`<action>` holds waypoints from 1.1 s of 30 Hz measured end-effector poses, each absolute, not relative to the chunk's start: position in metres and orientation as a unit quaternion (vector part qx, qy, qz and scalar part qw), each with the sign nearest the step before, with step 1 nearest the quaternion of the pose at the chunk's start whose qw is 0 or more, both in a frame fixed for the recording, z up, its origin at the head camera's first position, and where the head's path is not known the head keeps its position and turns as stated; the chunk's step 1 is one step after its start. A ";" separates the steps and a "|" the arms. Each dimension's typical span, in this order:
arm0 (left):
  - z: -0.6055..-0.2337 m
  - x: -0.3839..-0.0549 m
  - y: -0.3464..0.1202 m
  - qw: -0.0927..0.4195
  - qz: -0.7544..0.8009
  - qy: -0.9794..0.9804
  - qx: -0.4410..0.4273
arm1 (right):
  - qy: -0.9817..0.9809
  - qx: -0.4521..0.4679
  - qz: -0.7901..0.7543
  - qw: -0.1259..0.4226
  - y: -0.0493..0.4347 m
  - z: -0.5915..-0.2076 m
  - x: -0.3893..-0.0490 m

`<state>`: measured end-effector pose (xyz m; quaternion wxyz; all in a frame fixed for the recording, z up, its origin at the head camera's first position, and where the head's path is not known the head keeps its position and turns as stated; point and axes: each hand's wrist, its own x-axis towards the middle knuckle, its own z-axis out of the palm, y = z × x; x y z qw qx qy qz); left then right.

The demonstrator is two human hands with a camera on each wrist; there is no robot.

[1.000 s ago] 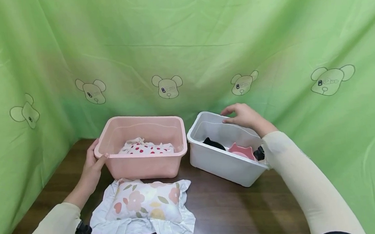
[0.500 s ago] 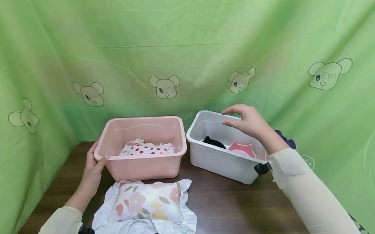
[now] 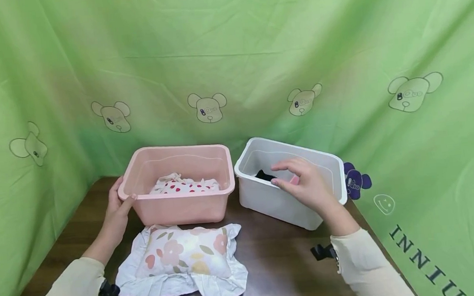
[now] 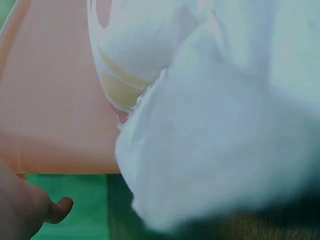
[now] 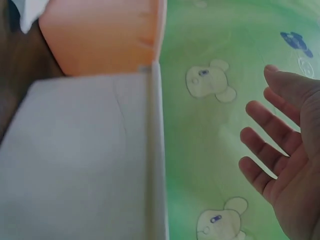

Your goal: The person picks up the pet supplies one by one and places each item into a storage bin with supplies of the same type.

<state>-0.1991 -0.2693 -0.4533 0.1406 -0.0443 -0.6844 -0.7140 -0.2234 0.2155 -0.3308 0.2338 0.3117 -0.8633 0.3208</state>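
The left hand (image 3: 114,216) grips the pink bin (image 3: 183,209) at its corner, while the right hand (image 3: 307,182), relaxed and empty, hangs over, or perhaps before, the white bin (image 3: 271,205), mostly hiding a pink item (image 3: 294,179).

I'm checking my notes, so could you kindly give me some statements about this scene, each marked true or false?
1. The left hand grips the pink bin. True.
2. The right hand grips the white bin. False: it holds nothing.
3. The floral pillow lies inside the white bin. False: it lies on the table.
4. The red-spotted cloth is in the pink bin. True.
5. The white bin stands right of the pink bin. True.
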 end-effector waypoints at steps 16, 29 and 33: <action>-0.453 -0.201 -0.270 0.137 -0.706 -0.694 -0.036 | -0.854 0.302 0.371 0.203 0.175 -0.395 -0.177; -0.451 -0.205 -0.268 0.133 -0.696 -0.704 -0.052 | -0.870 0.240 0.409 0.138 0.154 -0.442 -0.148; -0.453 -0.201 -0.271 0.136 -0.700 -0.700 -0.045 | -0.873 0.234 0.415 0.109 0.144 -0.452 -0.143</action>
